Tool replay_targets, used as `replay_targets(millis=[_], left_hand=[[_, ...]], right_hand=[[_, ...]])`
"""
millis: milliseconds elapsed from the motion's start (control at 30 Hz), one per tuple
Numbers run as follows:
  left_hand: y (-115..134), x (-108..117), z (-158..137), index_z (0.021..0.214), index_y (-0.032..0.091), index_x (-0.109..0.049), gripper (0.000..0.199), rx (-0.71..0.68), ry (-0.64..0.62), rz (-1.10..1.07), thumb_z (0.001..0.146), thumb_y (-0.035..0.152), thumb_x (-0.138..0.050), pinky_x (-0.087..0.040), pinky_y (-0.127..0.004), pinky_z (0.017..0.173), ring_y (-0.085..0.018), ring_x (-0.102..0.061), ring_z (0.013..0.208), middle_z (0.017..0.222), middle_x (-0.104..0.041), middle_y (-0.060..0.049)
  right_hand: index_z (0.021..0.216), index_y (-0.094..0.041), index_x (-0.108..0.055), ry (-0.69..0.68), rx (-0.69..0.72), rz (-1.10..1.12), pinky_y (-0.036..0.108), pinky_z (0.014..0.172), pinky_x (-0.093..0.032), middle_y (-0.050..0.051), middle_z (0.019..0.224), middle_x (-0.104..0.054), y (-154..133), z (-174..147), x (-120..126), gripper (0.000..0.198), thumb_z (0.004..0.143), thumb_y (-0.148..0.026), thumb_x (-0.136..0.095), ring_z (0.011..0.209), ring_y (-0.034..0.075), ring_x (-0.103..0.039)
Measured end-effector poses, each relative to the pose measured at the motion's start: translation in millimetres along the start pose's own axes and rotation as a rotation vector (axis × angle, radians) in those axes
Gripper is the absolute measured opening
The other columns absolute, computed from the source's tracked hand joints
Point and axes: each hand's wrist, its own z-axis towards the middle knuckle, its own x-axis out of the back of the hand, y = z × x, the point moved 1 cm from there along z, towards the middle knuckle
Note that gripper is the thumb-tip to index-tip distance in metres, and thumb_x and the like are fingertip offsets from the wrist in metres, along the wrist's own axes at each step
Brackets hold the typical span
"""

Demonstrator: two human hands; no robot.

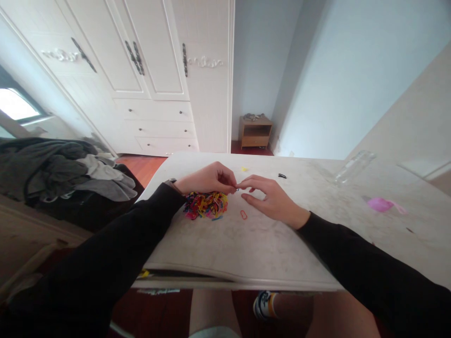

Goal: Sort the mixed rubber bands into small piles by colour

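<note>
My left hand (216, 179) is closed in a pinch above a heap of small coloured plastic clips (207, 205). A tiny dark piece (237, 189) shows at its fingertips, too small to make out fully. From the other side my right hand (269, 197) reaches in, its index fingertip at the same piece. Thumb and index of that hand stand apart, and nothing is gripped between them. Below the fingers lies a single red pear-shaped plastic clip (243, 214), separate from the heap. Yellow, pink, blue and dark clips are mixed in the heap, partly hidden by the left hand.
On the whitish table (268, 253) lie a small black clip (282, 176), a yellow bit (244, 169) and a pink object (380, 204). A clear glass (355, 166) lies on its side at the right. Grey clothes (59, 169) are piled at the left, beyond the table's edge.
</note>
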Motion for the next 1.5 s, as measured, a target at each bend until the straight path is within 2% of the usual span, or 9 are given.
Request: replay_targets(millis=[533, 633, 733, 833, 900, 1067, 1233, 1367, 1500], left_hand=[[-1.6, -1.8, 1.3, 0.080, 0.014, -0.079, 0.016, 0.023, 0.002, 0.113, 0.080, 0.030, -0.080, -0.050, -0.019, 0.057, -0.011, -0.066, 0.060, 0.070, -0.077, -0.005], [-1.1, -1.8, 0.3, 0.081, 0.014, -0.080, 0.016, 0.032, -0.002, 0.113, 0.080, 0.030, -0.080, -0.050, -0.019, 0.056, -0.011, -0.066, 0.060, 0.069, -0.076, -0.004], [1.0, -1.9, -0.8, 0.080, 0.015, -0.080, 0.016, 0.045, 0.000, 0.120, 0.079, 0.031, -0.082, -0.052, -0.020, 0.057, -0.012, -0.067, 0.061, 0.070, -0.077, -0.004], [2.9, -1.5, -1.3, 0.079, 0.015, -0.080, 0.015, 0.047, 0.013, 0.130, 0.077, 0.029, -0.083, -0.054, -0.020, 0.059, -0.012, -0.068, 0.062, 0.072, -0.077, -0.005], [2.8, -1.0, -1.4, 0.079, 0.014, -0.080, 0.014, 0.041, 0.029, 0.126, 0.076, 0.028, -0.083, -0.055, -0.021, 0.060, -0.012, -0.069, 0.064, 0.072, -0.077, -0.005], [-0.1, 0.3, -1.6, 0.079, 0.014, -0.081, 0.015, 0.006, 0.072, 0.083, 0.077, 0.029, -0.083, -0.056, -0.022, 0.063, -0.013, -0.070, 0.066, 0.075, -0.079, -0.006], [0.8, 0.5, -1.6, 0.075, 0.014, -0.080, 0.013, -0.016, 0.109, 0.060, 0.075, 0.027, -0.084, -0.055, -0.022, 0.065, -0.013, -0.069, 0.067, 0.074, -0.078, -0.006], [2.7, -0.5, -1.2, 0.075, 0.015, -0.081, 0.013, -0.026, 0.110, 0.076, 0.075, 0.027, -0.083, -0.056, -0.023, 0.065, -0.013, -0.069, 0.066, 0.073, -0.078, -0.006], [2.1, -1.5, -0.9, 0.077, 0.015, -0.081, 0.014, -0.015, 0.108, 0.091, 0.076, 0.029, -0.083, -0.056, -0.024, 0.064, -0.014, -0.070, 0.066, 0.074, -0.079, -0.006]], right_hand=[[0.106, -0.018, -0.074, -0.073, -0.011, -0.007, 0.033, 0.085, -0.057, 0.007, 0.105, -0.075, -2.1, -3.0, 0.4, 0.015, 0.095, -0.018, -0.063, 0.088, 0.016, -0.069], [0.099, -0.019, -0.074, -0.036, -0.010, -0.009, 0.032, 0.082, -0.057, 0.005, 0.097, -0.075, -5.0, -1.9, -0.3, 0.013, 0.096, -0.019, -0.062, 0.084, 0.016, -0.069], [0.091, -0.020, -0.074, 0.059, -0.042, -0.014, 0.032, 0.079, -0.057, 0.004, 0.088, -0.076, -3.3, -0.4, 6.6, 0.011, 0.093, -0.021, -0.064, 0.080, 0.016, -0.069], [0.085, -0.020, -0.074, 0.173, -0.137, -0.057, 0.034, 0.077, -0.057, 0.004, 0.084, -0.077, 12.9, -3.1, 29.8, 0.008, 0.088, -0.025, -0.069, 0.077, 0.017, -0.069], [0.081, -0.021, -0.074, 0.235, -0.251, -0.111, 0.035, 0.075, -0.058, 0.004, 0.082, -0.077, 33.1, -9.5, 53.1, 0.010, 0.086, -0.029, -0.070, 0.076, 0.019, -0.069], [0.071, -0.023, -0.074, 0.230, -0.456, -0.269, 0.040, 0.069, -0.057, 0.006, 0.076, -0.076, 85.4, -31.8, 101.2, 0.013, 0.079, -0.034, -0.073, 0.069, 0.022, -0.068], [0.071, -0.023, -0.074, 0.181, -0.509, -0.276, 0.038, 0.064, -0.054, 0.006, 0.072, -0.075, 100.2, -36.7, 103.3, 0.012, 0.077, -0.033, -0.072, 0.066, 0.022, -0.068], [0.076, -0.022, -0.074, 0.231, -0.491, -0.274, 0.037, 0.064, -0.053, 0.006, 0.075, -0.076, 100.1, -33.9, 96.7, 0.015, 0.078, -0.037, -0.073, 0.066, 0.021, -0.066], [0.082, -0.022, -0.072, 0.237, -0.494, -0.312, 0.038, 0.069, -0.054, 0.005, 0.074, -0.074, 103.3, -34.6, 99.1, 0.016, 0.074, -0.034, -0.078, 0.069, 0.022, -0.067]])
